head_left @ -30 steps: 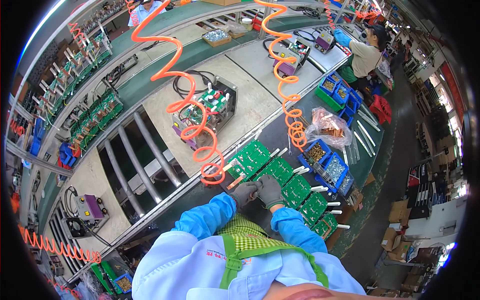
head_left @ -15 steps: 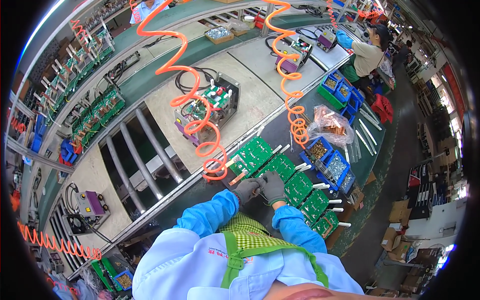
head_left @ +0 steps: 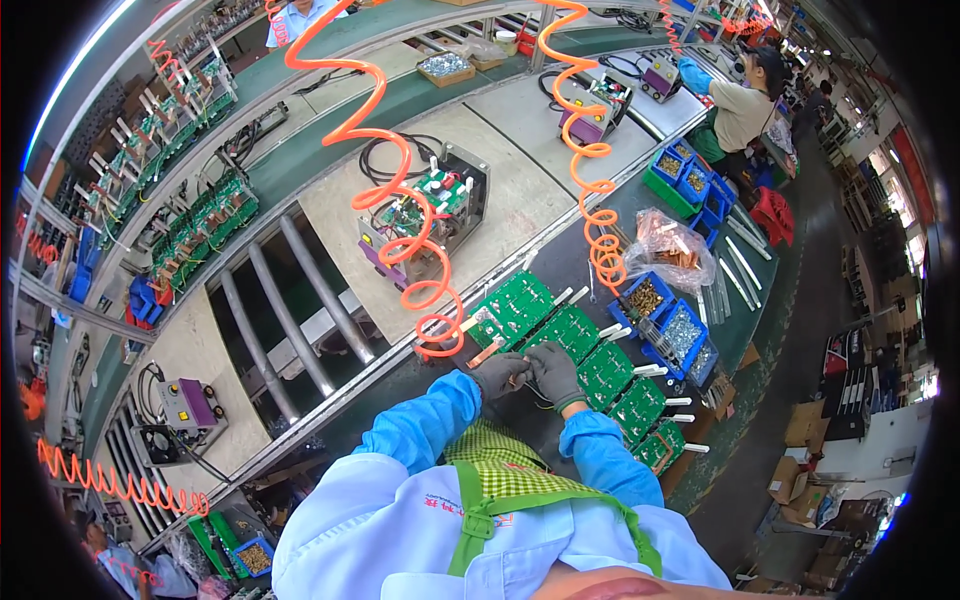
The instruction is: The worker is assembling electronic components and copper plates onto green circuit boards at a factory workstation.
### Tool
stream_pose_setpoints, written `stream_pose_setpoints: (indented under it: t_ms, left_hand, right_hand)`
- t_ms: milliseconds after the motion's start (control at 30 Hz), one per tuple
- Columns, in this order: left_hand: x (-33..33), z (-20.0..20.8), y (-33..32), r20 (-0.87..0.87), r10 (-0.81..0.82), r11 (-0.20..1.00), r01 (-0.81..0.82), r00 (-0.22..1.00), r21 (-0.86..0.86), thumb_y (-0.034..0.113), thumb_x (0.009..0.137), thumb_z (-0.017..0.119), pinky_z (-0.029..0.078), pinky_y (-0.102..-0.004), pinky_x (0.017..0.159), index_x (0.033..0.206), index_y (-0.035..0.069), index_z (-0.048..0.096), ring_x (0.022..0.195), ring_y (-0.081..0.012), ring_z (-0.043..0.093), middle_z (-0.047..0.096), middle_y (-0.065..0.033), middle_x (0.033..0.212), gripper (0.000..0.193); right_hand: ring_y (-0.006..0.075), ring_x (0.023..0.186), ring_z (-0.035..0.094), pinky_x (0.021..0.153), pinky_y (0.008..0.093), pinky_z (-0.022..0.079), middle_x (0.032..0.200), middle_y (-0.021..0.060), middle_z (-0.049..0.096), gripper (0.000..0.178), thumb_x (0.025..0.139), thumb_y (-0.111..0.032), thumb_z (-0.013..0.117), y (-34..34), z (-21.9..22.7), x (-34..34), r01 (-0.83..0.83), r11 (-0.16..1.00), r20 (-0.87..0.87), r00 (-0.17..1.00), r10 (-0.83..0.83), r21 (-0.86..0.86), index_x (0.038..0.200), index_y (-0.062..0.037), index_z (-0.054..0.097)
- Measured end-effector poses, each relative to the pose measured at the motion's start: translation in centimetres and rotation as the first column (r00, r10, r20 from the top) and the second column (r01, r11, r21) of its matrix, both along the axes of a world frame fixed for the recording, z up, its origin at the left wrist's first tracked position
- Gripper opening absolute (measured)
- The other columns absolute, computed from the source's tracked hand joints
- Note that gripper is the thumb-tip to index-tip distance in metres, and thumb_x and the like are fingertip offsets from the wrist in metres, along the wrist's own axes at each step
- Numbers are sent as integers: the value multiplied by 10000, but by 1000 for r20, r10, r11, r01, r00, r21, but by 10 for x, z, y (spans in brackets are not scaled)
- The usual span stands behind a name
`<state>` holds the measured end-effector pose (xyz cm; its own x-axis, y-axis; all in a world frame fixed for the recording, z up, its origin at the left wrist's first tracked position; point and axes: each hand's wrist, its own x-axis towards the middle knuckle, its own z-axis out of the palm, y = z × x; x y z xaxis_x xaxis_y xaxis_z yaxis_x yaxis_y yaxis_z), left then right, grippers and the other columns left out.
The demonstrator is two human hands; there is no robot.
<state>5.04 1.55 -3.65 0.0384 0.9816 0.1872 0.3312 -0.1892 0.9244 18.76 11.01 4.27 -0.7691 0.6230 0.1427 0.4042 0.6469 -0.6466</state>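
PCBs point(head_left: 607, 375), green, w/ white strips point(head_left: 697, 448) jutting off their R edges, lie in a slanting row on the dark table point(head_left: 408, 386). L hand point(head_left: 500, 376) & R hand point(head_left: 553, 373), both grey-gloved, meet at row's near edge, fingers curled; can't tell if they're grasping anything btwn. Copper-coloured strip point(head_left: 487, 352) is at row's L end, by L hand. Orange coiled hose point(head_left: 440, 353) hangs nr that end; blue bins point(head_left: 663, 312) w/ small metal parts stand R of row.

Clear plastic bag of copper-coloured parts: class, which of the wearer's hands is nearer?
Right: the right hand is below and left of the plastic bag in the picture; the left hand lies farther left.
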Motion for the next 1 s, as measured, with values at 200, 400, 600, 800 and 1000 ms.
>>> stream_pose_setpoints:
  t_ms: [200,400,600,800,1000]
  left_hand:
    - [2,10,-2,-29,2,999,-3,1000,-43,-64,746,527,488,-278,652,919,12,612,801,-232,586,565,-114,875,207]
    - [5,10,1,-65,30,982,-18,997,189,-34,732,529,488,-304,669,891,11,586,801,-270,576,563,-126,880,175]
    - [3,3,1,-124,39,992,-24,991,125,-27,739,524,499,-319,688,909,22,586,817,-275,588,581,-115,923,188]
    - [9,26,5,758,477,788,166,445,-593,-43,799,524,483,-229,623,948,12,598,789,-163,592,574,-82,901,176]
    - [10,3,2,-192,170,965,-123,967,233,-17,753,580,480,-265,575,860,18,581,760,-181,594,559,-74,798,113]
  right_hand:
    - [312,806,593,693,407,491,891,112,588,137,794,-205,616,-6,-10,-1,119,992,-1,993,-119,31,876,-99,646]
    - [324,816,589,696,415,484,901,130,580,171,781,-242,639,-14,-6,-11,221,970,146,961,-234,96,861,-90,634]
    - [316,825,590,706,408,487,934,121,576,168,784,-239,638,-11,-3,-12,176,982,54,982,-179,62,882,-103,639]
    - [316,839,586,725,401,489,917,123,584,150,792,-197,623,1,-3,-1,37,999,-5,999,-37,-18,902,-95,635]
    - [323,811,586,690,409,488,898,126,579,129,800,-203,610,-6,-7,-3,113,992,51,992,-116,55,885,-107,631]
